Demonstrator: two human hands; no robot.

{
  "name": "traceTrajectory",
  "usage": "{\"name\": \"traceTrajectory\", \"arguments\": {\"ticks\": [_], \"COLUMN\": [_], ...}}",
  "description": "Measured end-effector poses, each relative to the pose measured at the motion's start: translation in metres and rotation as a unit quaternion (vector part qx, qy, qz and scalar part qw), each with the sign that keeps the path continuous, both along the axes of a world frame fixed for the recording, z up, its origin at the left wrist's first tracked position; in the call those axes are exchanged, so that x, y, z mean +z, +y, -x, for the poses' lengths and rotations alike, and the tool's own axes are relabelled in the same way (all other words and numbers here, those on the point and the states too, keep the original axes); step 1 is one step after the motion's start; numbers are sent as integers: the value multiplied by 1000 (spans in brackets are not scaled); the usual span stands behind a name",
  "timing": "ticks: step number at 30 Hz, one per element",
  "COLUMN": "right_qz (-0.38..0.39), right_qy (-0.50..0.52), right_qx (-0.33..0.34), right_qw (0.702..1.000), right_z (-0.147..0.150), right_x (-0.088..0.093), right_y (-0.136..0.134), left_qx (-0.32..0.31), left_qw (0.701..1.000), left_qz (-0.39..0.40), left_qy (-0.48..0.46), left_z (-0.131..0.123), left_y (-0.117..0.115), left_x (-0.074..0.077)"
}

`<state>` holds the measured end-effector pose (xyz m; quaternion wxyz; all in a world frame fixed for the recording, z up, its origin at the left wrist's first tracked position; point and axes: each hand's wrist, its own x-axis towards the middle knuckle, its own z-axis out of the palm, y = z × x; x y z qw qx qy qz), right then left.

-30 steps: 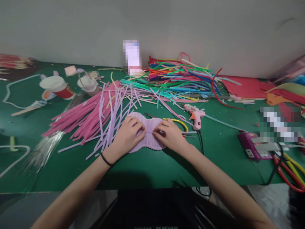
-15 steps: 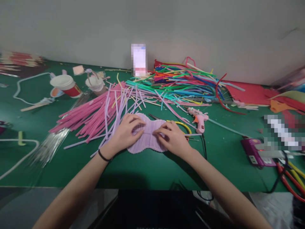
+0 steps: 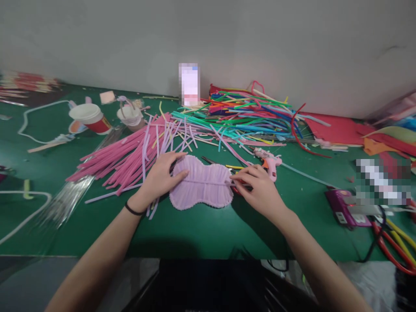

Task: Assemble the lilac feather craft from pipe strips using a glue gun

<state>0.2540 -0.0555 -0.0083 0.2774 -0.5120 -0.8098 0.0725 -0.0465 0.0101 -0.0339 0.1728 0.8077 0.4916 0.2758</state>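
Note:
A lilac panel point(image 3: 203, 197) made of pipe cleaners side by side, with a scalloped edge and a narrow waist, lies on the green table. A lilac pipe cleaner point(image 3: 208, 183) runs crosswise over its middle. My left hand point(image 3: 162, 175) rests at the panel's left edge, thumb on top and fingers spread apart from it. At the right edge, my right hand point(image 3: 256, 186) pinches the pipe cleaner's right end, which sticks out past the panel. Behind that hand, yellow-and-red-handled pliers point(image 3: 234, 167) are partly hidden. A pink glue gun point(image 3: 269, 164) lies just beyond.
Pink pipe cleaners point(image 3: 120, 154) and loose lilac ones spread to the left. A multicoloured heap point(image 3: 247, 112) lies at the back beside a blurred phone point(image 3: 189, 84). Paper cup point(image 3: 89, 117) stands left; purple power strip point(image 3: 347, 208) and red-yellow handles point(image 3: 394, 247) lie right.
My right hand has slid right, from the panel's middle to beyond its right edge. My left hand has shifted slightly left, uncovering more of the panel and the crosswise pipe cleaner.

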Motion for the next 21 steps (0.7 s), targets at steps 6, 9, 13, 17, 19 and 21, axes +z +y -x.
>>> {"name": "traceTrajectory", "arguments": {"ticks": [6, 9, 13, 17, 19, 21], "right_qz": [27, 14, -7, -17, -23, -29], "right_qy": [-20, -27, -44, -57, -61, -62], "right_qx": [16, 6, 4, 1, -1, -1], "right_qw": [999, 1000, 999, 998, 998, 998], "right_z": [-8, -8, -9, -9, -9, -9], "right_x": [-12, -19, -25, -29, -31, -32], "right_y": [-13, -16, -17, -18, -18, -17], "left_qx": [3, 1, 0, 4, 5, 6], "left_qw": [1000, 999, 999, 999, 999, 999], "left_qz": [11, 10, 11, 7, 5, 7], "left_qy": [29, 39, 47, 53, 54, 52], "left_z": [0, -1, -1, 0, -1, -1], "left_y": [3, 2, 2, 3, 3, 3], "left_x": [-2, -3, -3, -4, -5, -5]}}
